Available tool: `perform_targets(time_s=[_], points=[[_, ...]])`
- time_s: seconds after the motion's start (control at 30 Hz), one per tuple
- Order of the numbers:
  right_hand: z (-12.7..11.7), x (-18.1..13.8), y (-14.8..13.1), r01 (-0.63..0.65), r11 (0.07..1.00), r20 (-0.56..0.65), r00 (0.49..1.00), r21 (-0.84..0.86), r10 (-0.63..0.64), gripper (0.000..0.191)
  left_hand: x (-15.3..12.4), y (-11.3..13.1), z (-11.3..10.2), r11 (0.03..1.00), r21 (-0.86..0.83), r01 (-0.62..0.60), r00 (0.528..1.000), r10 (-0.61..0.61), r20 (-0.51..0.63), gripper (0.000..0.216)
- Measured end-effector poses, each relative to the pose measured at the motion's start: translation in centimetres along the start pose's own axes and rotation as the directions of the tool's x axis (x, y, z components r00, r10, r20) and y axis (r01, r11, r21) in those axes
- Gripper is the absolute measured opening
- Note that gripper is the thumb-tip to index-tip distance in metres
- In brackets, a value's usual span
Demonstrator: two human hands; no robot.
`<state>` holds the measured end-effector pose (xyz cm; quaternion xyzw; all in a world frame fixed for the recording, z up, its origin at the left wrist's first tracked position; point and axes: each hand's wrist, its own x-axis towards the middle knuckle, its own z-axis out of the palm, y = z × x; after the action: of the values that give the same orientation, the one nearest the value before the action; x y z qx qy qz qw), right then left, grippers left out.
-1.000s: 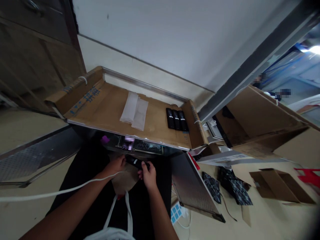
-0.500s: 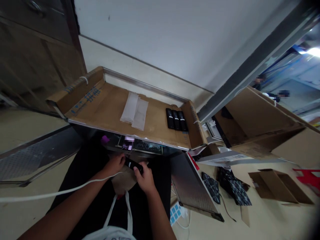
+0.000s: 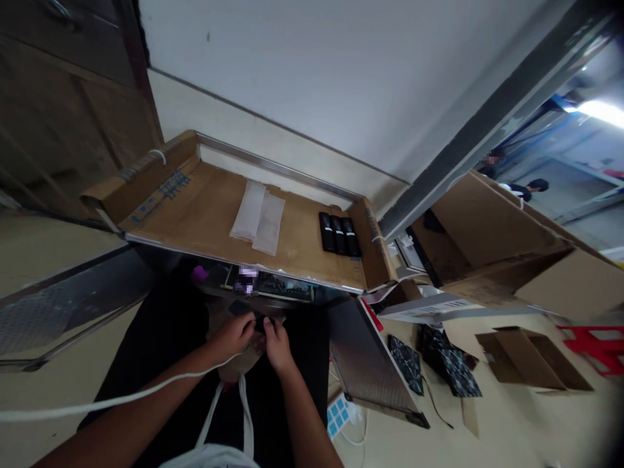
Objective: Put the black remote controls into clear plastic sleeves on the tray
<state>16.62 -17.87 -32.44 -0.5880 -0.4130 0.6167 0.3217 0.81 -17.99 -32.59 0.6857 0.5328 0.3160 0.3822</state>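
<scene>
Low in front of my lap, my left hand and my right hand are close together, both with fingers closed. Between them is a black oblong item, now mostly covered by the fingers. Above the hands is a cardboard-lined shelf. Three black oblong items with white labels lie side by side at its right. Left of these, two flat whitish translucent sleeves overlap slightly. Just below the shelf's front edge, a phone with a lit screen sits near my hands.
Open metal doors stand at the left and right of my legs. A white cable crosses my left forearm. Big cardboard boxes and black patterned bags are on the right, with a power strip below. People are in the background.
My hands have come closer together, and the black item, earlier stretched visibly between them, is now mostly hidden. The camera view has shifted slightly.
</scene>
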Motion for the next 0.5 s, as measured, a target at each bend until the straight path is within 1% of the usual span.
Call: perform_targets(time_s=[0.13,0.2,0.23,0.37,0.43,0.5], points=[[-0.5,0.1,0.1,-0.049,0.999,0.087,0.995,0.010,0.048,0.071,-0.2,0.1,0.2,1.000,0.005,0.012,1.000,-0.012,0.009,0.028],[-0.8,0.2,0.0,-0.068,0.997,0.125,0.990,0.024,0.064,0.068,-0.2,-0.2,0.2,0.999,-0.023,0.037,0.999,-0.037,0.005,0.028],[-1.0,0.2,-0.1,-0.064,0.998,0.125,0.990,0.019,0.061,0.065,-0.2,-0.4,0.2,0.998,-0.043,0.053,0.999,-0.053,0.000,0.028],[-1.1,0.3,0.0,0.049,0.994,0.063,0.997,-0.093,-0.043,0.048,0.0,-0.9,0.5,0.990,-0.115,0.086,0.996,-0.086,0.001,0.025],[-0.9,0.4,0.2,0.095,0.986,0.076,0.993,-0.137,-0.085,0.039,0.1,-0.8,0.6,0.983,-0.156,0.092,0.996,-0.091,0.014,0.026],[-0.8,0.5,0.6,0.108,0.980,0.092,0.991,-0.166,-0.094,0.033,0.4,-0.5,0.6,0.968,-0.218,0.122,0.992,-0.123,0.005,0.029]])
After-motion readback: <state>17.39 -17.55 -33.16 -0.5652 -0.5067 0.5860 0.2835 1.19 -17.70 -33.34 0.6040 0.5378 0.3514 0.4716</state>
